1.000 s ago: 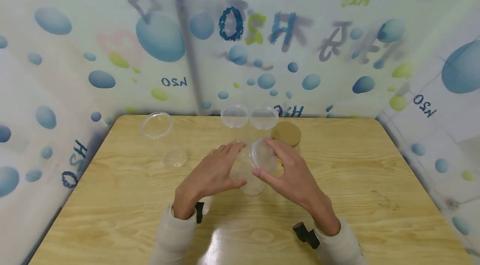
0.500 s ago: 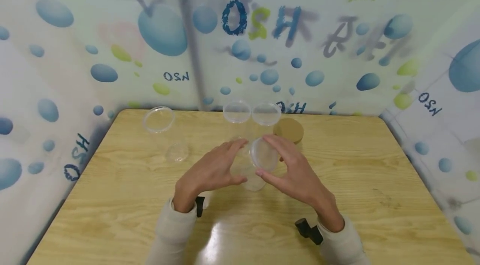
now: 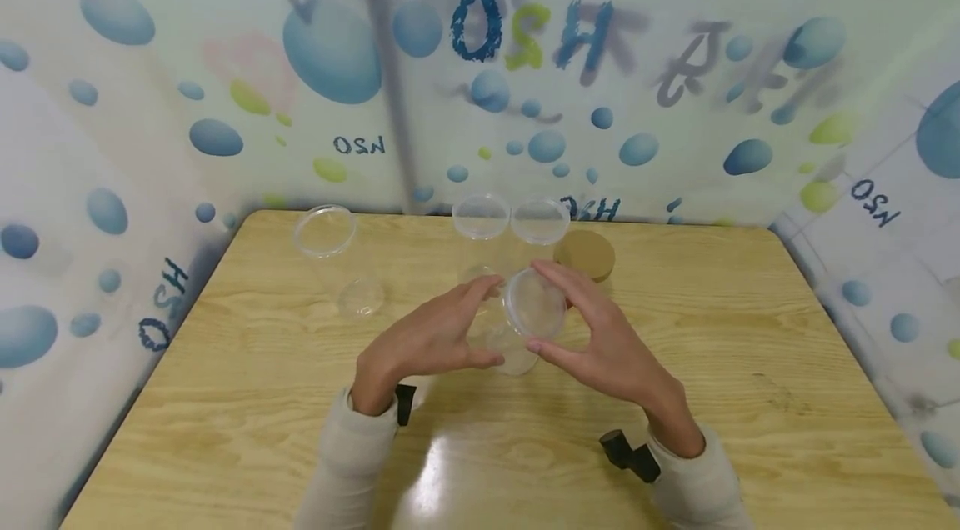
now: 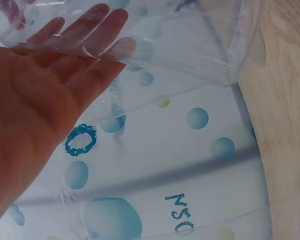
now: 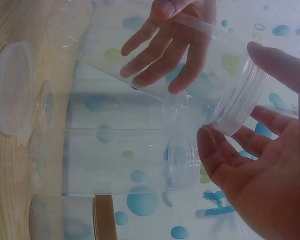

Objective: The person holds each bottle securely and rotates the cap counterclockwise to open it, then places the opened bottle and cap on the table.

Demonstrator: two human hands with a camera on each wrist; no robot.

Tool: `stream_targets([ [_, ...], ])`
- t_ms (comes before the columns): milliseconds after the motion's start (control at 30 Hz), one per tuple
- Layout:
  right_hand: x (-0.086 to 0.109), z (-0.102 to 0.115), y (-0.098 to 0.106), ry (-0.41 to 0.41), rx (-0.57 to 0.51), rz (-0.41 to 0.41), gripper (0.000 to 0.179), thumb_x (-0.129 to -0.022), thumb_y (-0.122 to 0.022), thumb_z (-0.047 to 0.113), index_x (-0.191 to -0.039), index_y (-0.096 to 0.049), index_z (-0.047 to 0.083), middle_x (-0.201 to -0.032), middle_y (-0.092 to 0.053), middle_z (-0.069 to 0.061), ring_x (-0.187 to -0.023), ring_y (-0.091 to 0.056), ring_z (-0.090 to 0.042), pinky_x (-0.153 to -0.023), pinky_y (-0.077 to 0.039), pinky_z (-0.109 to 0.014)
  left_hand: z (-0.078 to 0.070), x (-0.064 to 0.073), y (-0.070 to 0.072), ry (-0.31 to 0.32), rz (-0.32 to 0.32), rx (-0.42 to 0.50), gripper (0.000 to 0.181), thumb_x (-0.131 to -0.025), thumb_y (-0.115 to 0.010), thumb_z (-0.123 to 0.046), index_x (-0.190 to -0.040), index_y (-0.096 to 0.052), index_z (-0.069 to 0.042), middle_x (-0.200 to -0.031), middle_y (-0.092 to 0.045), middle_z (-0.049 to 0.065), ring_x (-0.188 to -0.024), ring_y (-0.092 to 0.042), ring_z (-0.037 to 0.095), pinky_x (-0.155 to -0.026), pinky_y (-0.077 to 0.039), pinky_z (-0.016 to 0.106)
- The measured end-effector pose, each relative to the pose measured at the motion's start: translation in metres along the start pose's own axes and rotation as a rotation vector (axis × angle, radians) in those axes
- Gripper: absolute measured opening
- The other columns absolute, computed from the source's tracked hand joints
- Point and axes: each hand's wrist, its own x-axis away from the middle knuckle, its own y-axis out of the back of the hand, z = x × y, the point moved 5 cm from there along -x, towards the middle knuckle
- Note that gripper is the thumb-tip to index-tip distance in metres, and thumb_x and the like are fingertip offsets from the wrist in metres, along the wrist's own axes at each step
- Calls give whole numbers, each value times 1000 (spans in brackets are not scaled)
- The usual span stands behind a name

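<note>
"So, where is the clear plastic jar (image 5: 210, 75) sitting, and what's changing?"

"It's slanting between both hands, over the table (image 3: 750, 322). Compared with a second ago, its ribbed clear lid (image 3: 536, 302) is seemingly facing the head camera slightly more. Otherwise little is shifting, so I'd judge the hold on jar and lid is staying steady."

"What are the fingers doing?"

"The right hand (image 3: 611, 338) is pinching the lid's rim between thumb and fingers. The left hand (image 3: 435, 334) is curving round the jar's body; how firmly it's gripping, I can't tell."

"And nearby?"

"A clear disc (image 5: 12, 87) is showing against the wood, lid or base, I can't say. Two lidded clear jars (image 3: 482, 217) are standing behind, a brown-lidded jar (image 3: 587, 256) just right of them, a seemingly lidless jar (image 3: 326, 231) off left."

"The surface, the room?"

"The wood-grain tabletop is catching glare; beyond, wall sheeting (image 3: 675, 130) is displaying blue and green droplets and mirror-reversed lettering."
</note>
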Motion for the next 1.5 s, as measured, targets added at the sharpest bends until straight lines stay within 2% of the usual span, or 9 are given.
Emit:
stream_targets([
  [167, -1, -2, 0, 5, -30, 14, 90, -81, -81, 10, -155, -31, 15, -160, -33, -5, -144, -35, -27, -101, -46, -51, -1, -4, 2, -27, -23, 29, 84, -80, -82, -35, -147, -38, -10, -142, -52, 6, -129, -52, 22, -106, -43, 41],
  [267, -2, -2, 1, 5, -10, -37, 89, -80, -83, 13, -155, -33, 13, -160, -31, -9, -145, -33, -30, -102, -43, -57, -2, -5, 2, -32, -37, 45, 83, -80, -83, -34, -146, -39, -10, -142, -52, 6, -129, -52, 24, -106, -43, 42],
  [400, -2, -1, 3, 14, 105, -145, 82, -82, -82, 31, -150, -42, 10, -152, -42, -15, -135, -44, -34, -99, -43, -60, -3, -5, 1, -23, -43, 34, 86, -80, -83, -34, -148, -37, -8, -143, -50, 9, -129, -52, 27, -106, -44, 43],
  [533, -1, 0, 4, -13, 226, -183, 83, -81, -78, 49, -147, -46, 12, -141, -51, -14, -120, -55, -31, -89, -51, -55, -5, -4, 1, -26, -54, -8, 87, -80, -82, -36, -149, -36, -8, -143, -51, 10, -129, -52, 24, -105, -44, 42],
  [700, -1, 1, 0, -48, 294, -164, 82, -76, -83, 45, -144, -50, 11, -134, -57, -11, -118, -56, -28, -86, -53, -51, -6, -4, 1, -21, -57, -59, 88, -81, -81, -40, -149, -36, -9, -144, -50, 10, -128, -53, 24, -104, -45, 42],
  [933, -2, 2, -4, -73, 266, -109, 77, -82, -80, 41, -145, -48, 8, -137, -57, -12, -123, -55, -29, -91, -51, -51, -4, -3, 1, -11, -46, -82, 88, -81, -81, -40, -150, -36, -8, -146, -49, 11, -130, -52, 24, -104, -45, 42],
  [1133, -3, 3, -4, -43, 233, -61, 77, -83, -80, 37, -146, -46, 8, -143, -53, -11, -128, -51, -29, -95, -49, -53, -2, -3, 1, 1, -32, -73, 88, -81, -81, -39, -150, -36, -8, -146, -49, 10, -130, -51, 24, -105, -45, 42],
  [1367, -2, 4, -4, -26, 168, -15, 78, -83, -81, 32, -148, -43, 12, -147, -48, -9, -125, -48, -25, -79, -54, -41, 0, -4, 1, -6, -18, -37, 88, -80, -82, -36, -150, -36, -8, -145, -49, 10, -129, -51, 23, -106, -44, 42],
  [1500, -2, 4, -4, -20, 147, 3, 79, -83, -81, 29, -149, -42, 12, -150, -44, -9, -129, -46, -25, -80, -55, -40, 1, -3, 2, -14, -14, -25, 87, -80, -82, -35, -149, -36, -8, -145, -49, 10, -129, -51, 23, -106, -43, 42],
])
